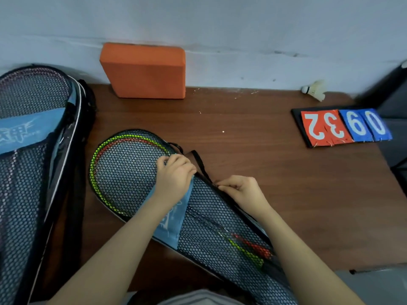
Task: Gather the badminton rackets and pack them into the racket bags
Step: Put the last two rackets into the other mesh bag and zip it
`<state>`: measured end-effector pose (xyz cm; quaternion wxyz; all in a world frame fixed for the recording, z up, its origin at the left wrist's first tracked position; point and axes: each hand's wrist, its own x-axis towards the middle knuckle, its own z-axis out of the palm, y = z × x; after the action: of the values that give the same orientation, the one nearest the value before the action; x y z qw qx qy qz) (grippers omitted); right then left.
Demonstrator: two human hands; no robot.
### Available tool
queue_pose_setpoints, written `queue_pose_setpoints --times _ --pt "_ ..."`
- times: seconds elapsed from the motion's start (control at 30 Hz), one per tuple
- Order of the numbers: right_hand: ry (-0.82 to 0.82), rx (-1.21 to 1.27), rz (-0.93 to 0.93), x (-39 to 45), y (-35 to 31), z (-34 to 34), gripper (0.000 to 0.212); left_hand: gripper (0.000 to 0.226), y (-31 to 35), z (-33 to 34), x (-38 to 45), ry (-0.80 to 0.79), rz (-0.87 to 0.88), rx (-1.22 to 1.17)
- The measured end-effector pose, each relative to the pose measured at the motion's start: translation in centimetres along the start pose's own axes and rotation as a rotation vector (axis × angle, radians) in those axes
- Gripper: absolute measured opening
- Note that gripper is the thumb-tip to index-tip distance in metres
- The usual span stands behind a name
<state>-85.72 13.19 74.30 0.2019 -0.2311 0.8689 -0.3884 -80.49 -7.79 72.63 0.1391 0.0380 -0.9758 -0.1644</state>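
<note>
Hands (174, 172) (240, 190) curled, pinching bag (123, 168) edge.

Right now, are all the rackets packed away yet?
Nearly. The mesh bag on the left already holds rackets. The green and red rackets lie inside the middle bag. The left hand holds it while the right hand pinches its edge, apparently the zip. Closing it looks left.
</note>
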Motion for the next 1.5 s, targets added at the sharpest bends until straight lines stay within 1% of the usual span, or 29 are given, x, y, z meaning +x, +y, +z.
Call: queue_pose_setpoints --times 0.07,0.13,0.23,0.3,0.37,0.43,0.5,0.53,0.6,0.7,0.83,0.9,1.03,1.1,1.13,1.2,1.23,1.27,1.33,1.37,1.43,1.5 --pt "-0.019 0.037 0.070 -1.5 1.3 -1.4 0.013 0.016 0.4 0.1 0.8 -0.013 -0.082 0.042" --pt "-0.034 0.035 0.109 -2.9 2.6 -2.9 0.013 0.016 0.9 0.3 1.2 -0.052 -0.164 0.068" --pt "-0.034 0.007 0.118 -4.5 4.0 -4.4 0.012 0.021 1.5 0.8 1.5 -0.116 -0.267 0.066" --pt "-0.037 0.009 0.104 -5.2 4.2 -4.8 0.011 0.022 2.6 1.0 1.6 -0.148 -0.296 0.001" --pt "-0.051 0.003 0.069 -5.6 4.0 -4.7 0.011 0.023 4.7 1.1 1.3 -0.215 -0.234 -0.116" --pt "-0.056 0.018 0.039 -5.9 4.0 -4.6 0.011 0.027 7.4 1.2 0.4 -0.332 -0.089 -0.211" --pt "-0.053 0.025 0.016 -6.0 4.2 -4.7 0.011 0.027 10.0 1.5 -1.2 -0.420 0.001 -0.222" --pt "-0.058 0.020 0.005 -6.1 4.4 -4.8 0.011 0.025 10.9 1.7 -1.9 -0.430 0.012 -0.202" --pt "-0.093 0.002 -0.010 -6.2 4.6 -5.0 0.012 0.018 11.7 2.0 -3.1 -0.377 -0.013 -0.182" --pt "-0.127 -0.018 -0.040 -6.7 5.1 -5.6 0.012 0.008 12.4 2.2 -3.8 -0.238 -0.054 -0.193" --pt "-0.129 -0.041 -0.045 -7.7 6.5 -7.4 0.013 0.006 12.9 3.0 -3.8 -0.076 -0.174 -0.156" --pt "-0.119 -0.030 -0.031 -8.6 7.6 -8.4 0.013 0.008 12.9 3.3 -3.5 -0.025 -0.228 -0.134" --pt "-0.086 -0.038 -0.022 -11.4 10.2 -10.4 0.012 0.016 13.1 4.1 -3.1 0.008 -0.299 -0.085" --pt "-0.074 -0.069 -0.002 -12.6 11.3 -11.2 0.013 0.019 13.6 4.5 -3.3 0.010 -0.361 -0.055" --pt "-0.071 -0.077 0.001 -13.1 11.6 -11.5 0.013 0.020 14.0 4.6 -3.4 -0.006 -0.396 -0.044" --pt "-0.067 -0.107 -0.032 -13.9 11.8 -11.7 0.013 0.023 15.6 4.3 -3.5 -0.089 -0.434 -0.068" --pt "-0.062 -0.127 -0.061 -14.2 11.8 -11.6 0.012 0.025 16.7 4.1 -3.7 -0.150 -0.413 -0.104" --pt "-0.053 -0.138 -0.088 -14.5 11.8 -11.5 0.012 0.028 18.0 3.9 -4.0 -0.216 -0.353 -0.144" --pt "-0.027 -0.129 -0.122 -14.8 11.9 -11.3 0.012 0.032 21.1 4.0 -5.2 -0.338 -0.182 -0.191" --pt "-0.016 -0.119 -0.128 -15.0 12.1 -11.2 0.012 0.031 22.6 4.2 -5.9 -0.368 -0.116 -0.190" --pt "-0.012 -0.112 -0.137 -15.3 12.3 -11.2 0.012 0.023 24.3 5.0 -7.3 -0.324 -0.071 -0.147" --pt "-0.021 -0.120 -0.155 -15.8 12.5 -11.1 0.013 0.014 24.8 5.3 -8.0 -0.228 -0.102 -0.130"
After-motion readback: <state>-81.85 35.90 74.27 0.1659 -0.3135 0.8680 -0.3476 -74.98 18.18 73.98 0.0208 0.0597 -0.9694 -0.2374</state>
